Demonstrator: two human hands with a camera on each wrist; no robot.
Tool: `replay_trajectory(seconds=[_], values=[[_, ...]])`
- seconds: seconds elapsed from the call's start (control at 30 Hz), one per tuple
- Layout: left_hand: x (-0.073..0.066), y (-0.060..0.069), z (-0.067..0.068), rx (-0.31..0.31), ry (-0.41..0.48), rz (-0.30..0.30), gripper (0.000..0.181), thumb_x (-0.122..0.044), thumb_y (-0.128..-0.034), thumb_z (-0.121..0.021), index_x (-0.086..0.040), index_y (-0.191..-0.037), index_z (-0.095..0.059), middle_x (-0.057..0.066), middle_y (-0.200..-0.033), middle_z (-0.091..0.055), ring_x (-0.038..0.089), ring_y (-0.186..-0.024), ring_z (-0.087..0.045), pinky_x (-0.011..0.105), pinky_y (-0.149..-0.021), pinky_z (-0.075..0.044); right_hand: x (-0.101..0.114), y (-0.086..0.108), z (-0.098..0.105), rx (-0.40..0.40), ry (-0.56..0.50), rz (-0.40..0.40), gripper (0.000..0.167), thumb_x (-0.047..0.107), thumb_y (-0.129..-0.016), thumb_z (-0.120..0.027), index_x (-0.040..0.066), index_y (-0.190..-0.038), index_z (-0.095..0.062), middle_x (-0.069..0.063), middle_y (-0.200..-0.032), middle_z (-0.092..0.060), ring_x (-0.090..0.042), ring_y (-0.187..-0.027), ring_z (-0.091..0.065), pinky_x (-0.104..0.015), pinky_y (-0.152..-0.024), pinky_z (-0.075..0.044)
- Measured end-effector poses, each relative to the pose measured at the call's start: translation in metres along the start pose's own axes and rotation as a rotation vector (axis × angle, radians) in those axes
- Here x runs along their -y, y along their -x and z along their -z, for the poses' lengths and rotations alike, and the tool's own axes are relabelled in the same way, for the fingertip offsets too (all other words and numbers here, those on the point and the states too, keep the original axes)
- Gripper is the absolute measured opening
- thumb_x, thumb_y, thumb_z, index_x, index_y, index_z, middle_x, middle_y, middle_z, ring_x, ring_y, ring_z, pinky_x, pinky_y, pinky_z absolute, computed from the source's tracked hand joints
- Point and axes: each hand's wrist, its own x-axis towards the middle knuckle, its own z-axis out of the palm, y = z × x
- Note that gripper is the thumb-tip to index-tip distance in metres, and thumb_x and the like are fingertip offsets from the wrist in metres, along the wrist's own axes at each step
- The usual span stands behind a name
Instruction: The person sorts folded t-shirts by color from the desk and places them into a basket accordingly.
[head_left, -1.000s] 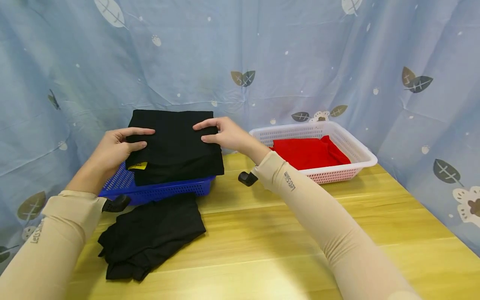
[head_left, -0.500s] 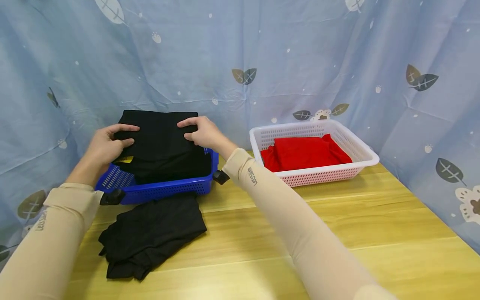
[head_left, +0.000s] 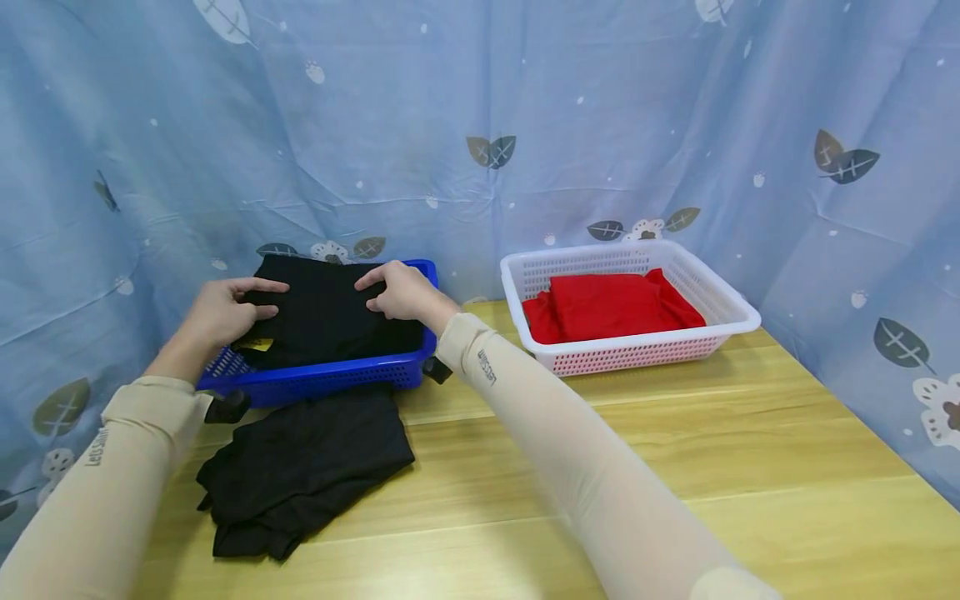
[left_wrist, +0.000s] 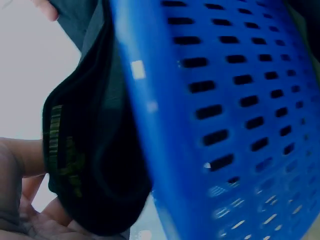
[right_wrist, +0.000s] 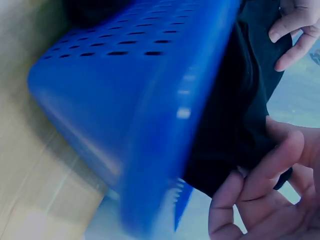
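Observation:
A folded black garment [head_left: 322, 304] with a yellow label [head_left: 257, 344] lies in the blue basket [head_left: 360, 368], at the left of the head view. My left hand [head_left: 217, 317] holds its left edge, thumb and forefinger on top. My right hand [head_left: 408, 292] holds the right side. In the right wrist view, the right fingers [right_wrist: 272, 172] curl round the dark cloth [right_wrist: 225, 135] beside the basket rim. The left wrist view has the left hand [left_wrist: 22, 160] around the garment's labelled edge [left_wrist: 75, 145]; part of its grip is hidden behind the cloth.
A second black garment [head_left: 307, 479], loosely folded, lies on the wooden table [head_left: 480, 500] in front of the blue basket. To the right stands a white basket [head_left: 637, 339] with red clothing [head_left: 611, 304] inside. A blue patterned curtain [head_left: 420, 108] hangs behind.
Both hands have carried the black garment left, then lowered it into the blue basket. The right hand has moved away from the white basket. The other garments have stayed put.

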Motion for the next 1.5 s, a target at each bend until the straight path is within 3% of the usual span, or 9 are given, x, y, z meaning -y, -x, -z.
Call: replay_trajectory(seconds=[0.27, 0.37, 0.5, 0.57, 0.67, 0.9, 1.17, 1.27, 1.5], values=[[0.008, -0.006, -0.004, 0.093, -0.060, 0.025, 0.051, -0.002, -0.1039, -0.061, -0.007, -0.154, -0.057, 0.029, -0.177, -0.011, 0.059, -0.161, -0.007, 0.035, -0.053, -0.032, -0.008, 0.004, -0.007, 0.053, 0.108, 0.013, 0.037, 0.017, -0.106, -0.069, 0.023, -0.143, -0.070, -0.003, -0.165, -0.051, -0.019, -0.106, -0.071, -0.026, -0.079, -0.053], [0.014, -0.007, -0.004, 0.126, -0.127, 0.046, 0.051, -0.001, -0.1027, -0.058, -0.008, -0.153, -0.057, 0.038, -0.172, -0.017, 0.060, -0.131, -0.048, 0.033, -0.053, -0.034, -0.009, 0.003, -0.009, 0.053, 0.231, 0.013, 0.036, 0.021, -0.107, -0.070, 0.024, -0.142, -0.071, -0.001, -0.162, -0.055, -0.022, -0.135, -0.062, -0.031, -0.103, -0.054], [0.022, -0.006, -0.005, 0.170, -0.266, 0.029, 0.046, -0.006, -0.1037, -0.056, -0.003, -0.149, -0.059, 0.045, -0.159, -0.036, 0.055, -0.103, -0.055, 0.039, -0.059, -0.046, -0.009, 0.003, -0.013, 0.044, 0.358, -0.010, 0.035, 0.026, -0.106, -0.070, 0.022, -0.141, -0.072, 0.002, -0.154, -0.063, -0.020, -0.149, -0.053, -0.038, -0.121, -0.046], [0.025, -0.003, -0.005, 0.191, -0.319, 0.016, 0.043, -0.011, -0.1061, -0.056, 0.000, -0.148, -0.059, 0.045, -0.155, -0.040, 0.062, -0.123, -0.053, 0.052, -0.077, -0.057, -0.008, 0.003, -0.014, 0.041, 0.391, -0.017, 0.035, 0.028, -0.106, -0.070, 0.021, -0.141, -0.072, 0.002, -0.151, -0.066, -0.019, -0.145, -0.056, -0.039, -0.121, -0.047], [0.026, 0.000, -0.004, 0.198, -0.358, 0.011, 0.042, -0.017, -0.1089, -0.055, 0.003, -0.146, -0.059, 0.045, -0.154, -0.042, 0.065, -0.139, -0.043, 0.071, -0.104, -0.048, -0.007, 0.005, -0.016, 0.027, 0.443, -0.009, 0.035, 0.030, -0.106, -0.070, 0.020, -0.140, -0.072, 0.002, -0.148, -0.067, -0.018, -0.139, -0.061, -0.038, -0.117, -0.050], [0.022, 0.001, -0.006, 0.147, -0.321, 0.017, 0.045, -0.025, -0.1122, -0.052, 0.003, -0.147, -0.057, 0.043, -0.149, -0.049, 0.061, -0.133, -0.049, 0.072, -0.106, -0.046, -0.005, 0.008, -0.017, -0.033, 0.522, -0.019, 0.019, 0.034, -0.107, -0.068, 0.018, -0.112, -0.077, 0.002, -0.120, -0.073, -0.016, -0.108, -0.067, -0.037, -0.096, -0.058], [0.022, -0.002, -0.014, 0.215, -0.352, -0.028, 0.048, -0.030, -0.1127, -0.054, 0.004, -0.147, -0.056, 0.041, -0.149, -0.050, 0.061, -0.137, -0.047, 0.075, -0.110, -0.041, -0.008, 0.014, -0.020, -0.012, 0.586, 0.012, 0.027, 0.043, -0.110, -0.061, 0.022, -0.109, -0.078, 0.005, -0.114, -0.077, -0.016, -0.108, -0.069, -0.049, -0.115, -0.045], [0.023, -0.002, -0.017, 0.248, -0.370, -0.028, 0.052, -0.033, -0.1135, -0.053, 0.005, -0.148, -0.053, 0.041, -0.151, -0.047, 0.061, -0.138, -0.046, 0.075, -0.111, -0.041, -0.009, 0.015, -0.023, 0.006, 0.609, -0.005, 0.047, 0.055, -0.113, -0.045, 0.021, -0.110, -0.077, 0.000, -0.120, -0.077, -0.021, -0.119, -0.067, -0.054, -0.124, -0.036], [0.022, -0.002, -0.024, 0.317, -0.376, -0.012, 0.057, -0.034, -0.1144, -0.051, 0.007, -0.153, -0.047, 0.042, -0.154, -0.043, 0.061, -0.138, -0.046, 0.073, -0.111, -0.042, -0.008, 0.018, -0.030, 0.056, 0.601, -0.096, 0.076, 0.072, -0.110, -0.012, 0.032, -0.153, -0.062, 0.001, -0.165, -0.052, -0.030, -0.162, -0.034, -0.060, -0.134, -0.011]])
